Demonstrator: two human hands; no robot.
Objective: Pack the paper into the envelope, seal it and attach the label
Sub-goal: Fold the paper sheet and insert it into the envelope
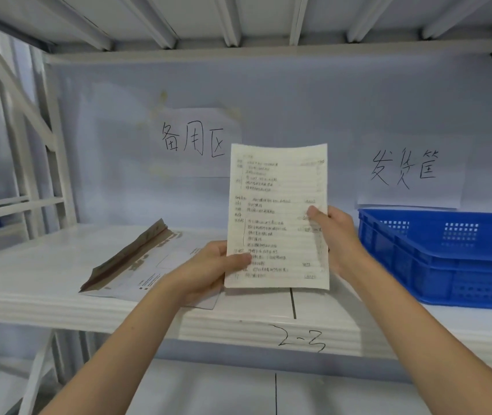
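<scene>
Handwritten lined paper (277,211) held upright above the white shelf (44,283), roughly at the middle of the view, text facing the camera, top edge slightly curled. Gripped on its lower left edge by the left hand (209,268), thumb across the front of the sheet, fingers behind. Pinched on its right edge, higher up, by the right hand (334,235), thumb likewise on the front. Behind and left of the left hand, flat on the shelf, a white envelope (149,274) with its brown flap (131,253) raised open. To the right, well apart from the sheet, a blue perforated plastic crate (448,259) on the same shelf. On the back wall, two taped signs with handwritten characters (194,142) (406,172). On the shelf's front edge, marked "2-3" (301,339).
</scene>
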